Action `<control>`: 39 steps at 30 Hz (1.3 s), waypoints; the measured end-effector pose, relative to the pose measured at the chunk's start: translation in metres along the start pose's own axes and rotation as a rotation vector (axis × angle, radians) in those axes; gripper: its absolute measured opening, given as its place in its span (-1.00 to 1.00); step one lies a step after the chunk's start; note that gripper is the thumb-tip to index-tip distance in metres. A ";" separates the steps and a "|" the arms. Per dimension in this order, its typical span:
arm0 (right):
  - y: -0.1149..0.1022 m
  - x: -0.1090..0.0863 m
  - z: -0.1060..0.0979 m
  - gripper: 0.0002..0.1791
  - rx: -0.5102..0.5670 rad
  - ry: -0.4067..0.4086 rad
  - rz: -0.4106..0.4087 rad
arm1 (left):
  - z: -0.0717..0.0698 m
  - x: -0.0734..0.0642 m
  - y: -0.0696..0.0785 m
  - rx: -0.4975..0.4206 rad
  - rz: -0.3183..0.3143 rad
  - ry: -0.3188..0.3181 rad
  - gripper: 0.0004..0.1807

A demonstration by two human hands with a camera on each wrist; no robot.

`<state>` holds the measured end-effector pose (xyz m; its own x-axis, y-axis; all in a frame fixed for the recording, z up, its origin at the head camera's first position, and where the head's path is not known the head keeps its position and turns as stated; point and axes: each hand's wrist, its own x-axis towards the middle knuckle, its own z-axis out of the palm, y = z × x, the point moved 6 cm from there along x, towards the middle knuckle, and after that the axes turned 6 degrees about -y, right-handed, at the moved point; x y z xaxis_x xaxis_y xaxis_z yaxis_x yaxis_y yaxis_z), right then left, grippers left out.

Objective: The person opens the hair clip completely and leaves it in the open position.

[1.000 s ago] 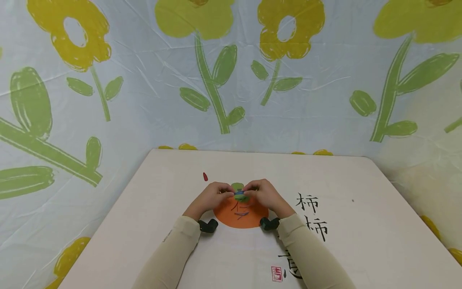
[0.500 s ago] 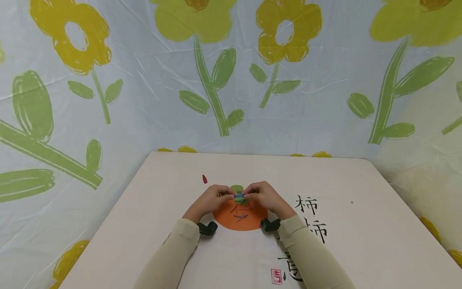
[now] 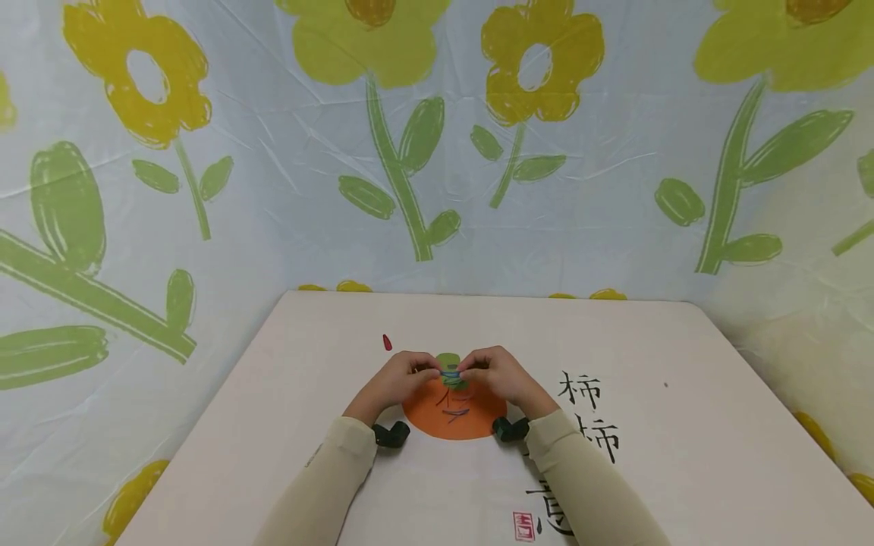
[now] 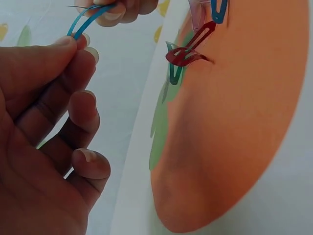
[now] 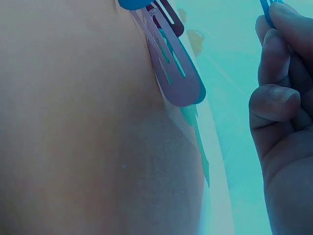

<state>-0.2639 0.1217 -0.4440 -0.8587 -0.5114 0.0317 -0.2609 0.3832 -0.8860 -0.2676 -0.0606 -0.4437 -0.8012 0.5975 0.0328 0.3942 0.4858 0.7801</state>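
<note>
Between my two hands is a blue snap hair clip [image 4: 90, 20], held above the orange persimmon print [image 3: 454, 425]. My left hand [image 3: 399, 381] pinches one end between thumb and index finger; in the left wrist view the clip's curved bars stand apart. My right hand [image 3: 504, 379] pinches the other end, and its blue end [image 5: 266, 11] shows at the top of the right wrist view. Below the hands, a pile of clips overlaps the print: a dark red clip [image 4: 183, 55], a teal clip [image 4: 174, 76], another blue clip [image 4: 219, 11] and a lilac clip [image 5: 171, 68].
A small red object [image 3: 387, 343] lies alone to the left on the pale tabletop [image 3: 649, 341]. Black brush characters [image 3: 580, 390] and a red seal [image 3: 524, 525] are printed on the right. Black wrist cameras [image 3: 392, 434] sit under both wrists. A flower-patterned cloth [image 3: 273, 189] rises behind.
The head view has tilted up slightly, so the scene sits a little lower. Both hands keep their pinch on the clip, which looks slimmer from above than before.
</note>
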 end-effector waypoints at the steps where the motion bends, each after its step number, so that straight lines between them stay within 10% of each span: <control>1: 0.001 0.000 0.001 -0.91 0.000 0.002 0.003 | 0.000 0.000 0.000 -0.001 0.003 0.000 -0.88; 39: -0.010 0.014 0.004 -0.86 -0.263 0.062 -0.037 | -0.010 0.004 -0.009 0.125 -0.058 0.002 -0.91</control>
<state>-0.2713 0.1077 -0.4362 -0.8697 -0.4840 0.0972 -0.3912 0.5557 -0.7336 -0.2786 -0.0686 -0.4441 -0.8252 0.5648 -0.0090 0.3999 0.5953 0.6969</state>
